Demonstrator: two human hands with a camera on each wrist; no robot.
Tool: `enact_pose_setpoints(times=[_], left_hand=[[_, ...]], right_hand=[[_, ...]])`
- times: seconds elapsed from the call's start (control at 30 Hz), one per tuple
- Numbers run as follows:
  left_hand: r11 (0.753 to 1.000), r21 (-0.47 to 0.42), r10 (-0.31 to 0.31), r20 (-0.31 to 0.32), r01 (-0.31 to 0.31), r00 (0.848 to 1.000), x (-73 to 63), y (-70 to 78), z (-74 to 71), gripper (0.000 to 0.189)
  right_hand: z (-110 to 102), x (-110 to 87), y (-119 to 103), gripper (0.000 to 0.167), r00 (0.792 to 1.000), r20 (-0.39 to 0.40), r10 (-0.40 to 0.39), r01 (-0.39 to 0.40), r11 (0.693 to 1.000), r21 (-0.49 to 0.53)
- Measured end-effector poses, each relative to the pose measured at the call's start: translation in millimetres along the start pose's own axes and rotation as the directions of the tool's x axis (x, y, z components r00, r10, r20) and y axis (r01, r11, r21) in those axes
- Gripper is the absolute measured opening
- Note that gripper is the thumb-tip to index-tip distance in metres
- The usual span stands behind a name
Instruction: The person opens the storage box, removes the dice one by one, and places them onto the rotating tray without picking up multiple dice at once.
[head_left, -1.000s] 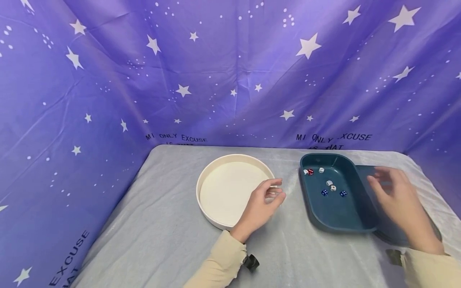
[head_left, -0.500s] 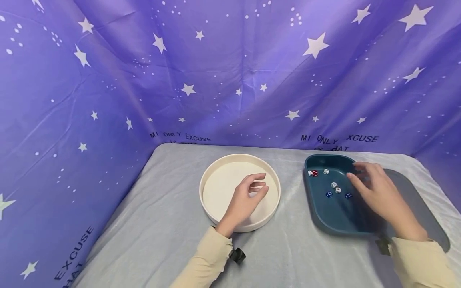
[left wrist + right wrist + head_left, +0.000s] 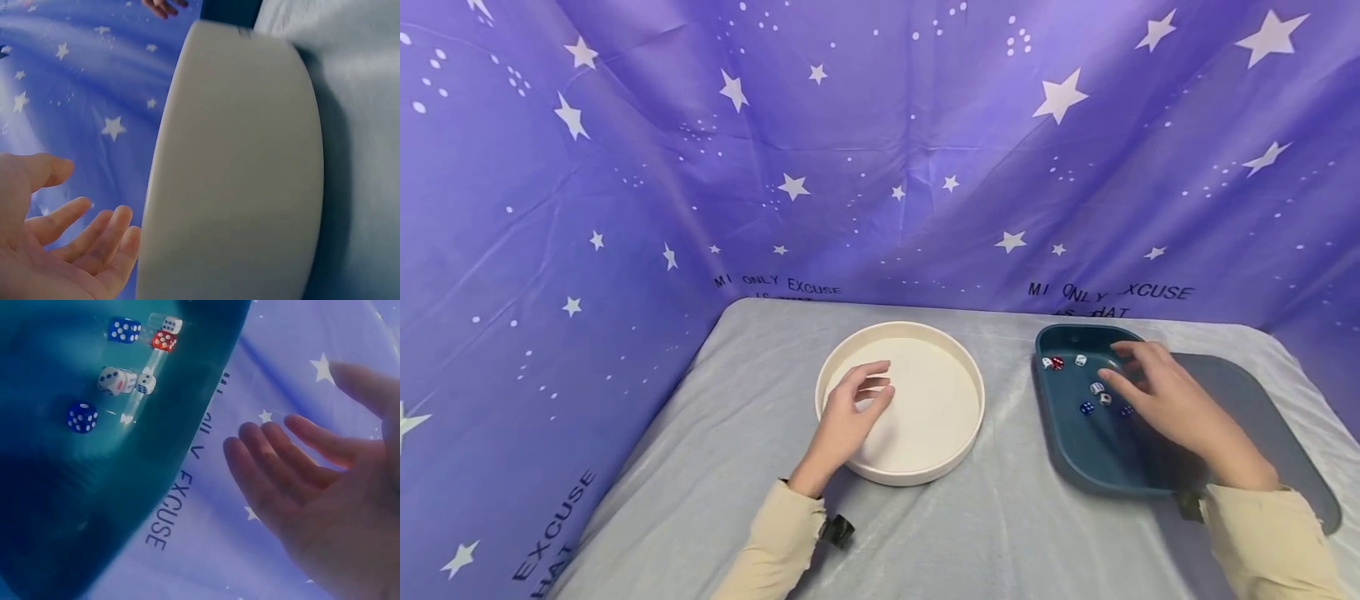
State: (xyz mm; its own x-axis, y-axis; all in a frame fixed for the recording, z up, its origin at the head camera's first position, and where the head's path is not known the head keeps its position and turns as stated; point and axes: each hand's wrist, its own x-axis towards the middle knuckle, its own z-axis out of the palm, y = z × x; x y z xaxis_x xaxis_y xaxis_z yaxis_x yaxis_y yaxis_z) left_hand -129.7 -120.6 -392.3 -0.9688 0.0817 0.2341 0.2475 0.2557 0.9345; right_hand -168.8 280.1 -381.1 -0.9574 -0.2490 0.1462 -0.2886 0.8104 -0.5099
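Note:
My left hand [image 3: 846, 417] hovers over the left part of a round cream tray [image 3: 917, 472], fingers loosely bent and holding nothing. In the left wrist view the tray's outer wall [image 3: 231, 156] fills the middle, beside the relaxed fingers. Over the right side of a dark teal rectangular tray [image 3: 1075, 458] is my right hand [image 3: 1176, 404], its relaxed fingers holding nothing. Several dice lie in the teal tray: a red die [image 3: 164, 341], blue dice such as this blue die [image 3: 82, 417], and white dice including this white die [image 3: 1081, 360]. The right hand partly overlaps a blue die [image 3: 1127, 411] in the head view.
A flat dark grey-teal panel with rounded corners [image 3: 1285, 442] lies to the right of the teal tray, partly behind the right forearm. Pale grey cloth [image 3: 700, 467] covers the table. A purple curtain with stars [image 3: 880, 150] hangs behind and at the sides.
My left hand has moved left across the cream tray from its right side. The right hand has moved left, from over the flat panel to over the teal tray. The dice stay put.

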Motion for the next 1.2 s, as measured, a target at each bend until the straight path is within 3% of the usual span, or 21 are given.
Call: enact_pose_setpoints(times=[0.27, 0.57, 0.83, 1.0, 1.2], left_hand=[[0.999, 0.031, -0.021, -0.073, 0.023, 0.997, -0.7, -13.0, -24.6, 0.035], [0.998, 0.056, -0.034, -0.113, 0.041, 0.993, 0.9, -55.7, -45.7, 0.039], [0.994, 0.102, -0.027, -0.162, 0.044, 0.986, 0.6, -70.5, -61.3, 0.042], [0.994, 0.069, -0.069, -0.191, 0.084, 0.979, 2.1, -78.4, -67.2, 0.043], [0.982, 0.008, -0.185, -0.191, 0.19, 0.964, 3.6, -92.5, -71.5, 0.047]], right_hand=[[-6.8, 7.0, -3.5, 0.052, 0.999, 0.048, 0.005, -0.003, 0.999, -0.035], [-4.7, 22.5, -7.9, 0.057, 0.99, 0.136, 0.036, -0.033, 0.999, -0.022], [2.5, 34.6, -3.5, 0.052, 0.989, 0.147, 0.019, -0.018, 1.0, -0.007], [7.1, 41.4, -0.7, 0.049, 0.987, 0.159, 0.0, -0.001, 1.0, 0.006], [14.7, 50.1, 6.5, 0.045, 0.987, 0.16, -0.002, -0.003, 1.0, 0.027]])
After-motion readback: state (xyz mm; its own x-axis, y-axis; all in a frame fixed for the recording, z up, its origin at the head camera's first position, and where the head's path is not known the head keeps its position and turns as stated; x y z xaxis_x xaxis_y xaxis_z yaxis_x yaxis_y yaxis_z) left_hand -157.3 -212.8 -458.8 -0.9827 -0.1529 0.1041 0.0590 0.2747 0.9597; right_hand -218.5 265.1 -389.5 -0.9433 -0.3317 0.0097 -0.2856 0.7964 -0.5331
